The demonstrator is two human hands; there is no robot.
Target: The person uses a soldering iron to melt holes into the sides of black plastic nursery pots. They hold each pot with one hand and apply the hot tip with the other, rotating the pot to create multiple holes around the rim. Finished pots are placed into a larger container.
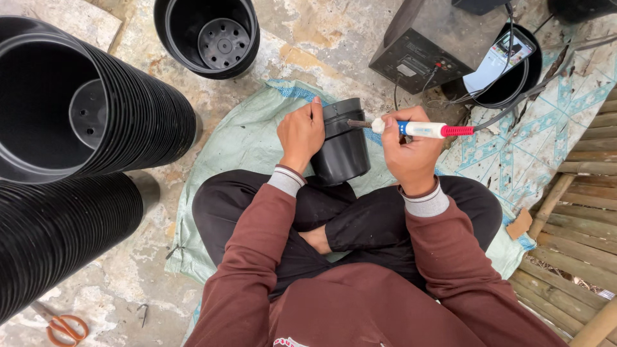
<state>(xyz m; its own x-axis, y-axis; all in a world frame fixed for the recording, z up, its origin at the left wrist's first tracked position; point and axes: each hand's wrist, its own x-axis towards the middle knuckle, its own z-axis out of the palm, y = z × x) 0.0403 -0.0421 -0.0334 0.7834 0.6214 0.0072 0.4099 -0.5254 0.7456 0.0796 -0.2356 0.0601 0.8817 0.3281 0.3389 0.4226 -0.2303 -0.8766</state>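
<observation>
Seated cross-legged on a pale green sack (238,141), the person has the left hand (301,133) wrapped around a small black plastic pot (342,144), fingers curled over its rim as it lies tilted over the lap, and the right hand (411,151) is fisted tight around a soldering iron (411,128), its dark tip touching the pot's upper wall. Off to the left lie two long stacks of nested black pots (96,128), a single pot (209,35) stands above, orange-handled scissors (64,326) rest on the floor, and a phone (500,59) leans beside a dark speaker box (430,42)
</observation>
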